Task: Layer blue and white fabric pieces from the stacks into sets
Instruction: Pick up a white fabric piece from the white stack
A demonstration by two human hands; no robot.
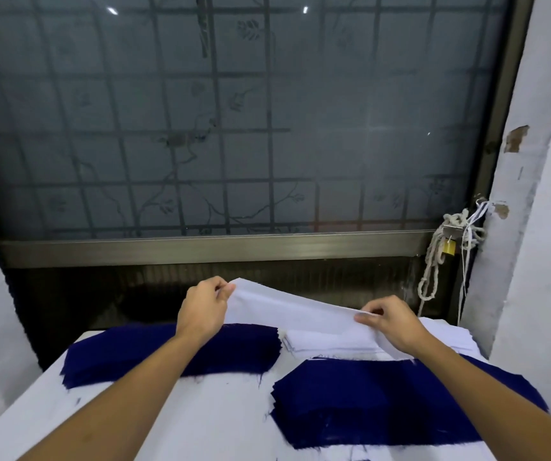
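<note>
A single white piece (287,307) hangs lifted just above the white stack (330,342), stretched between both hands. The left hand (201,311) pinches its far corner between thumb and curled fingers, out past the stack's left edge. The right hand (390,322) pinches the opposite edge over the stack's right half, fingers folded tight on the cloth. The piece sags a little in the middle. I cannot tell whether its lower edge touches the stack's top.

The step in hand looks like peeling one white layer off to lay on blue. To do it well, I would check that only one ply is pinched, since thin cut pieces tend to cling. Lifting it well clear of the stack should show any second sheet riding along. Keeping the cloth taut between the two pinches should let it land flat, with its edges matched to the blue beneath.

Nearer the person than the white stack lies a blue stack (384,400), right up against it. Left of the white stack sits a second blue pile (247,351). All rest on a white-covered table (221,410). Beyond the white stack stands a frosted, barred window (234,128). Beyond and right of the stack hangs a knotted rope (433,261) with a brass padlock (449,248).
</note>
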